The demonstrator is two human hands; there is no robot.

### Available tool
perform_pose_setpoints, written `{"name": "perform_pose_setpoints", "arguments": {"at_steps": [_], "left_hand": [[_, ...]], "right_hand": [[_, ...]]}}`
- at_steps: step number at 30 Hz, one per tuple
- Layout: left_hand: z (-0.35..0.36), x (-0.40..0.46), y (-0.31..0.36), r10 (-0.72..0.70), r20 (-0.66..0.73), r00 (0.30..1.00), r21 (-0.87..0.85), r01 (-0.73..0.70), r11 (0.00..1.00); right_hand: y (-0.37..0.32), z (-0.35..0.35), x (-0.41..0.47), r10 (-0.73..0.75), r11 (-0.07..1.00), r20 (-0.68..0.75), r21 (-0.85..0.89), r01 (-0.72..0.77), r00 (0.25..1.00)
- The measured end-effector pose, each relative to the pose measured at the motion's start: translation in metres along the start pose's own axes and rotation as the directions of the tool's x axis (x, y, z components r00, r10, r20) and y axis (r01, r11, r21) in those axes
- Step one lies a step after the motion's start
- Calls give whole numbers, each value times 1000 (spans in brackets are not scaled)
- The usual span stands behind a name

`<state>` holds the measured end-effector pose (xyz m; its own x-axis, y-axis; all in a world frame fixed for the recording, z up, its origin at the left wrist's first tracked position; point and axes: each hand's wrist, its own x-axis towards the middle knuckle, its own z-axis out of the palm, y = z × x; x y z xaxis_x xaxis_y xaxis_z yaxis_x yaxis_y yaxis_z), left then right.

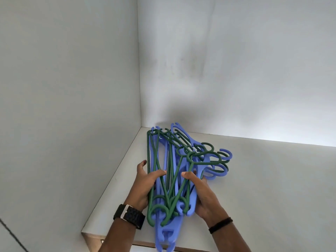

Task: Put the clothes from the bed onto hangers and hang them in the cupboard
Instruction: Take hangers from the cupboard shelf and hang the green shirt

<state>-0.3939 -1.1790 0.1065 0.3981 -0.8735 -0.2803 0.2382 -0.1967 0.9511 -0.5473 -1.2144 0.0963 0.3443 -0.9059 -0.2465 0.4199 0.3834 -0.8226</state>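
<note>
Shelf (254,179) of pale grey-white board formed the surface under inspection, set inside a cupboard (72,70) of the same finish. A side wall stood to the left of the fingers and a back wall lay beyond them, the two meeting in a vertical corner just past the far tips of the load. The shelf's front edge showed a bare wooden lip below the wrists. A soft shadow marked the back wall above the corner; brighter light fell across the shelf to the right of the fingers.

A bundle of hangers (174,171), blue and dark green plastic tangled together, was held between both hands, its far ends reaching toward the corner and its near ends hanging past the shelf's front lip. Whether the far ends rested on the shelf could not be determined. Several hooks fanned out to the right, just beyond the right fingers.

The left hand (145,182) gripped the bundle from its left side, thumb laid across the top and fingers curled beneath. The right hand (198,190) gripped the opposite side likewise, thumb on top and fingers wrapped under. The two thumbs lay close, nearly tip to tip.

A black watch (129,216) sat on the left wrist and a thin dark band (221,225) on the right.
</note>
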Motion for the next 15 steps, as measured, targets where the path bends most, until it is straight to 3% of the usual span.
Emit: {"name": "perform_pose_setpoints", "arguments": {"at_steps": [2, 5, 10, 15], "left_hand": [[4, -9, -4, -73, -53, 996, -150, 64, 987], [10, -26, -10, -90, -25, 996, -211, 82, 974], [37, -75, -12, 54, -147, 988, -263, -91, 960], [77, -134, -32, 208, -367, 907, -246, -310, 918]], "right_hand": [[0, -7, -6, 16, 999, 37, 29, -17, 999], [-2, -20, -14, -7, 1000, 102, 19, 5, 995], [-17, -41, -39, -45, 998, 284, -21, 53, 958], [-27, -79, -59, -43, 990, 471, -99, 101, 881]]}}
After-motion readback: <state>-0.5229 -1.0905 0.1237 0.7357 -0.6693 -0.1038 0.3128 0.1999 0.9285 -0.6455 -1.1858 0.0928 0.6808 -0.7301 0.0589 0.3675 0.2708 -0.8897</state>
